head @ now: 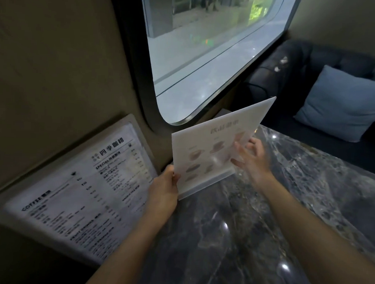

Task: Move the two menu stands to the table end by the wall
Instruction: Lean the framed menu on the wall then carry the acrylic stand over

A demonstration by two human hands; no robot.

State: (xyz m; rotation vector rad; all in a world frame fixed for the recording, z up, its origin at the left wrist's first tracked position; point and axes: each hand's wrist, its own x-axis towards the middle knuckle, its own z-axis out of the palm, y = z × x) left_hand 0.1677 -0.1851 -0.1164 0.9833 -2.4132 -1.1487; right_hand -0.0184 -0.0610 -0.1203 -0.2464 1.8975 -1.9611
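A white menu stand with food pictures [214, 142] stands tilted with its clear base on the dark marble table [253, 239], close to the wall under the window. My left hand [164, 187] grips its near left edge. My right hand [253, 159] holds its right side, fingers partly behind the sheet. A second menu stand with black coffee-list text [83, 187] leans against the beige wall at the left, at the table's end.
A rounded window [206, 57] is set in the wall beyond the table. A dark sofa [291, 71] with a blue cushion [343, 104] sits on the table's far right side.
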